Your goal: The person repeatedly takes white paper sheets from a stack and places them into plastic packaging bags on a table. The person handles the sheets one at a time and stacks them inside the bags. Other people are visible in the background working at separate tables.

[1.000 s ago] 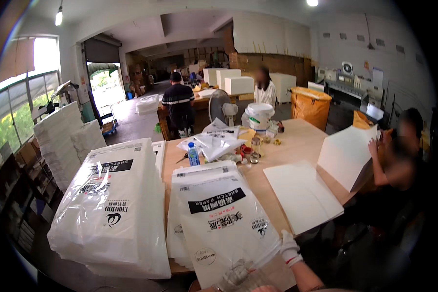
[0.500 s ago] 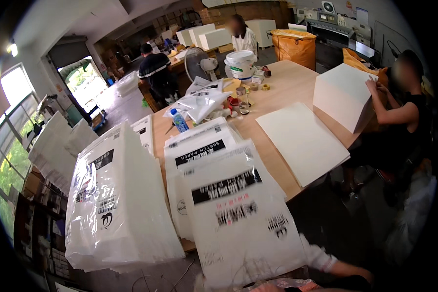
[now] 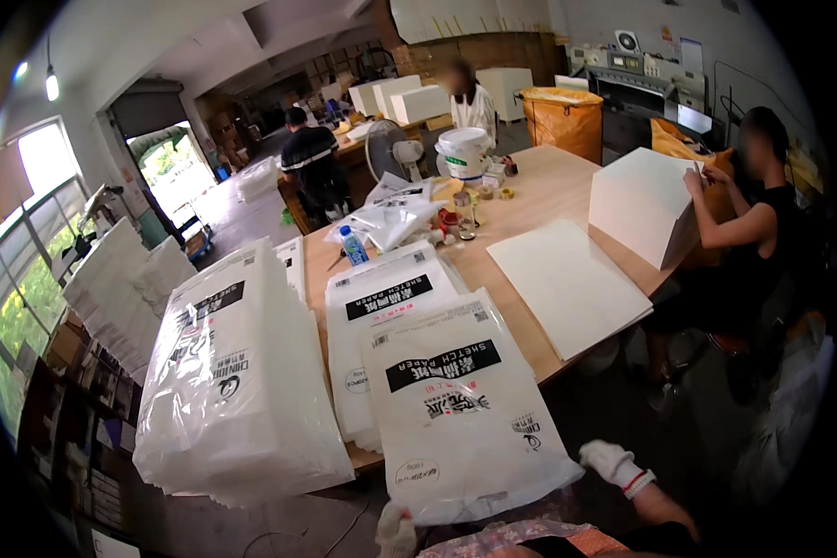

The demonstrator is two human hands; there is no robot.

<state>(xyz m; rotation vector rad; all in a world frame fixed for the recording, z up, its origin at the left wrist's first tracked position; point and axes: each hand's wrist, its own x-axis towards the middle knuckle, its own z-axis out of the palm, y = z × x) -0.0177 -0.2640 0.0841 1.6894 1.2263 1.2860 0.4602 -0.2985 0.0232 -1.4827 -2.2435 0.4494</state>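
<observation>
A large plastic-wrapped pack of white paper with a black label [image 3: 456, 400] lies on the wooden table [image 3: 549, 181], its near end hanging over the table edge. My left hand [image 3: 395, 532], in a white glove, is at the pack's near edge, mostly under it; whether it grips is hidden. My right hand [image 3: 614, 462], also gloved, hovers just off the pack's near right corner and holds nothing. A second similar pack [image 3: 386, 312] lies under and behind the first.
A tall pile of wrapped packs [image 3: 237, 381] fills the table's left end. Loose white sheets [image 3: 567, 279] lie to the right, where a seated person [image 3: 753, 214] handles a white stack [image 3: 642, 205]. Beyond are a water bottle [image 3: 352, 246], a bucket [image 3: 463, 153] and a fan [image 3: 386, 144].
The view swung down and back up. The front pack now lies closer to me, over the table edge. My right hand came off the pack's right edge and now sits by its near corner.
</observation>
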